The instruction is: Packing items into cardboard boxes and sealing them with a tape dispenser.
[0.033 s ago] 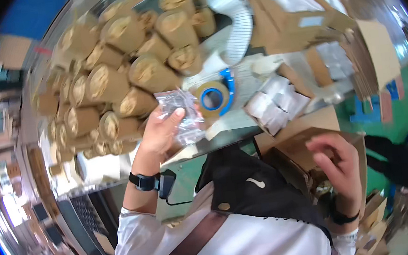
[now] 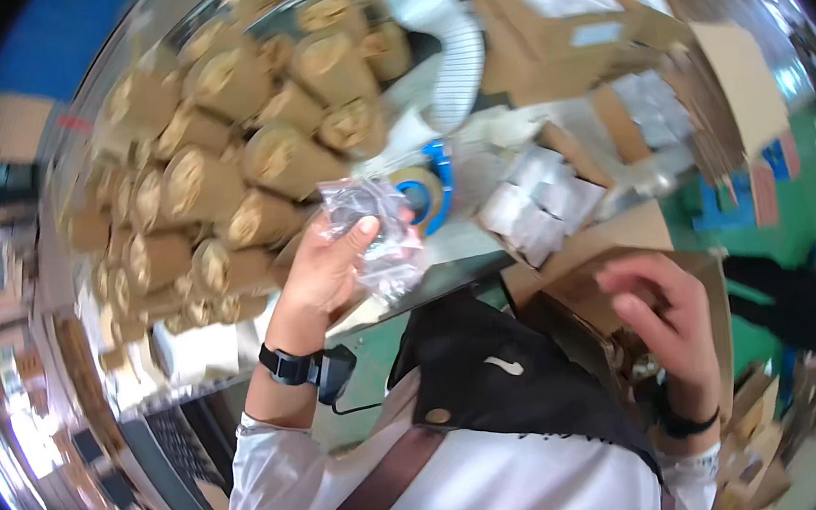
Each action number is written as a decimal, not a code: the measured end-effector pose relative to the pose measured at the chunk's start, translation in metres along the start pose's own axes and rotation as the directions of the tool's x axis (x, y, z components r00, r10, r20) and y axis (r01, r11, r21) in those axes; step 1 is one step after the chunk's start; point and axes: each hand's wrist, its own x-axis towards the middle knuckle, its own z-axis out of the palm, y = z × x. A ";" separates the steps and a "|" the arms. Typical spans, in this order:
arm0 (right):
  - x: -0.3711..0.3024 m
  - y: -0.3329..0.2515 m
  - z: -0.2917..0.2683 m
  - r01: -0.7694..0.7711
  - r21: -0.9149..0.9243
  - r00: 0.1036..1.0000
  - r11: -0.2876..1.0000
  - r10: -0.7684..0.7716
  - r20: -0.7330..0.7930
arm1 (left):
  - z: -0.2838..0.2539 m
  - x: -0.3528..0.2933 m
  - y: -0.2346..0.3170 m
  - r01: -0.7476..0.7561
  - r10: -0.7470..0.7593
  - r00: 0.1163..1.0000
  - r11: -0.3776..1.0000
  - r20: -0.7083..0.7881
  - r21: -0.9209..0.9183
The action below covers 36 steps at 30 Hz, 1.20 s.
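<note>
My left hand [image 2: 321, 270] is closed on a clear plastic bag [image 2: 382, 243], its thumb pressed on top. Something dark shows through the film, too blurred to name. Just past the bag lies a blue tape dispenser [image 2: 438, 186] with a wide roll of tape, partly covered by the bag. My right hand [image 2: 664, 311] is raised over an open cardboard box [image 2: 574, 296] at the table's near edge. Its fingers are loosely bent and apart, with nothing in them. Crumpled brown material shows inside the box below that hand.
Many brown paper rolls [image 2: 204, 183] are piled on the left of the table. A small carton of white packets [image 2: 541, 204] stands right of the dispenser. Larger cartons [image 2: 555, 47] and a paper strip [image 2: 457, 63] lie at the back. Another person [image 2: 785, 298] is at the right.
The view has shifted slightly. My left hand and the bag have moved a little right relative to the table, and the bag now covers part of the tape roll.
</note>
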 end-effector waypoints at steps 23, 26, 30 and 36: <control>-0.213 0.220 -0.133 -0.788 0.081 0.512 0.611 0.723 -0.464 | 0.281 0.094 -0.209 0.725 -0.566 0.574 0.687 0.592 -0.047; -0.194 0.246 -0.122 -0.865 -0.411 0.498 0.287 0.583 -0.642 | 0.278 0.095 -0.213 0.748 -0.580 0.582 0.657 0.570 -0.096; -0.145 0.140 -0.090 -0.223 0.519 0.855 0.825 0.421 -0.303 | 0.273 0.084 -0.207 0.705 -0.553 0.628 0.702 0.548 -0.100; -0.135 0.221 -0.102 -0.597 0.067 0.744 0.800 0.583 -0.326 | 0.267 0.091 -0.178 0.592 -0.447 0.745 0.785 0.496 -0.181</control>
